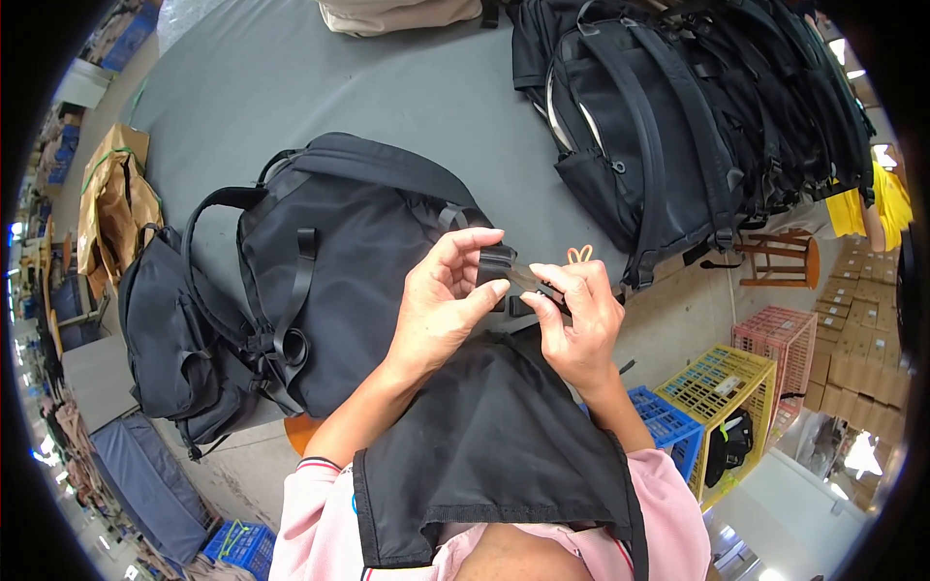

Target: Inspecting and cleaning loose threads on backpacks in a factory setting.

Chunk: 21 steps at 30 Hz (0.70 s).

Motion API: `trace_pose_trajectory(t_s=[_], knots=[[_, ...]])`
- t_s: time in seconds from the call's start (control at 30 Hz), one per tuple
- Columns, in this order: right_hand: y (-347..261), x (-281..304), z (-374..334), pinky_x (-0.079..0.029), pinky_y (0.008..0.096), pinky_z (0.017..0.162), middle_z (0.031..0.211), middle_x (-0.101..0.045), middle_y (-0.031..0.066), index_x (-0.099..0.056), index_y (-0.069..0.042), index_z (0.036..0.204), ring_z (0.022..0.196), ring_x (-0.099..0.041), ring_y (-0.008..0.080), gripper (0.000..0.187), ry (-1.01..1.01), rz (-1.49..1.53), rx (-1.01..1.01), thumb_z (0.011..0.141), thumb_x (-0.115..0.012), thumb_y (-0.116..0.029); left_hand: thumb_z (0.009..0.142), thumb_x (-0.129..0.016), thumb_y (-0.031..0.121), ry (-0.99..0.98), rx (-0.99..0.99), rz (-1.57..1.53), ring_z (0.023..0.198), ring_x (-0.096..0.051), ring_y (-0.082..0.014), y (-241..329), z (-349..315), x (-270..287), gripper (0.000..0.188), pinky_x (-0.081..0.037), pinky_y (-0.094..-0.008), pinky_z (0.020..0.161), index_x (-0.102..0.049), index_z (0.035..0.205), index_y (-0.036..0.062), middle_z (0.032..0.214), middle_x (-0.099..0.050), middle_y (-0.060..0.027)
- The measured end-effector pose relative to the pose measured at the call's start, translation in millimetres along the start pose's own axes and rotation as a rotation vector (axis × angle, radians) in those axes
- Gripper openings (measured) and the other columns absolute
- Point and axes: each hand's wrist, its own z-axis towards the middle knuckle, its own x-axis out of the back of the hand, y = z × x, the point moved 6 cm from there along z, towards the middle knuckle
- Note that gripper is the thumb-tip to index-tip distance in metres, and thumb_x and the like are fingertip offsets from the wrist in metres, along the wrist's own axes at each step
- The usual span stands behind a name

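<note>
Both my hands are raised over the near edge of the grey-topped table (387,87), close together. Between them is a black webbing strap (497,259), which looks folded or rolled at the left end. My left hand (436,300) pinches that end between thumb and fingers. My right hand (581,315) grips the strap's other part with thumb and curled fingers; its fingers partly cover it. A small orange double loop (579,254) shows just beyond the right fingers. A black backpack (354,261) lies left of my hands, with straps and a loop of webbing on it.
Another black bag (170,339) hangs at the table's left edge. Several black backpacks (635,126) stand in a row at far right. A beige bag (399,15) is at the back. Blue (668,426), yellow (722,407) and pink (778,349) crates and a wooden stool (783,259) stand at right.
</note>
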Motion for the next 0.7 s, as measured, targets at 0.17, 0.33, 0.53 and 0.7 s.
trace_pose_trajectory(t_s=[0.17,0.33,0.53,0.7], knots=[[-2,-3,3,-0.046,0.0290,0.055,0.079,-0.056,0.0086,-0.063,-0.005,0.096,0.060,-0.056,0.0203,0.028,0.015,-0.066,0.062,0.070,-0.072,-0.002,0.079,-0.063,-0.005,0.018,-0.015,0.018,0.084,-0.054,-0.0046,-2,2,5,0.042,-0.046,-0.0191,0.073,-0.052,0.119,0.0019,0.100,-0.058,-0.0020],[4,9,1,-0.049,0.0328,0.064,0.079,-0.057,0.0089,-0.064,-0.005,0.094,0.065,-0.057,0.0241,0.026,0.044,-0.083,0.000,0.070,-0.072,-0.002,0.079,-0.065,-0.004,-0.014,0.039,-0.065,0.090,-0.055,-0.0080,-4,10,-6,0.043,-0.046,-0.0212,0.079,-0.051,0.119,0.0007,0.103,-0.057,-0.0032],[15,-3,0,-0.048,0.0341,0.067,0.081,-0.055,0.0063,-0.062,-0.010,0.095,0.068,-0.058,0.0262,0.020,-0.001,0.071,-0.151,0.077,-0.069,-0.016,0.077,-0.064,-0.007,0.082,0.007,0.017,0.090,-0.058,-0.0115,-10,11,11,0.031,-0.047,-0.0232,0.078,-0.060,0.107,-0.0023,0.103,-0.061,-0.0072],[49,-10,-13,-0.045,0.0279,0.065,0.084,-0.052,0.0021,-0.058,-0.006,0.097,0.071,-0.054,0.0140,0.020,0.075,0.454,-0.399,0.081,-0.067,-0.015,0.082,-0.065,0.003,0.104,-0.063,0.103,0.067,-0.059,-0.0113,-19,16,20,0.007,-0.047,-0.0218,0.068,-0.059,0.083,0.0000,0.075,-0.064,-0.0076]])
